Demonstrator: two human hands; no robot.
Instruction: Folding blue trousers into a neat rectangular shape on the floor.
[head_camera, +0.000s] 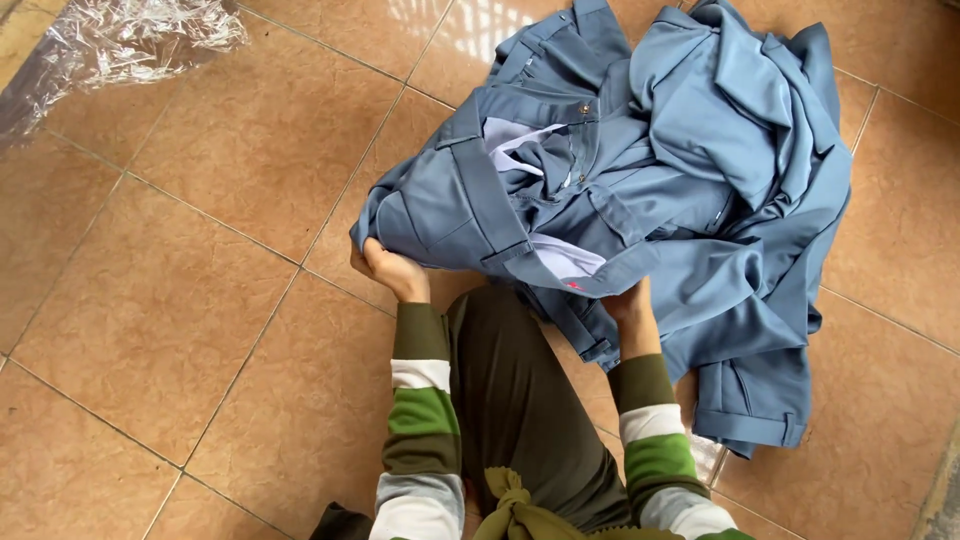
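Note:
A heap of grey-blue trousers (690, 150) lies on the tiled floor (180, 300) in front of me. The top pair (450, 200) shows its waistband, a button and pale lining. My left hand (385, 268) grips the left end of that waistband from below. My right hand (630, 305) is tucked under the cloth at the waistband's right end, its fingers hidden. Both arms wear sleeves striped green, white and olive. My knee in dark olive cloth (510, 390) sits between my arms.
Crumpled clear plastic wrap (120, 40) lies at the far left on the floor. A trouser leg with a cuffed hem (750, 420) hangs down to the right of my right arm.

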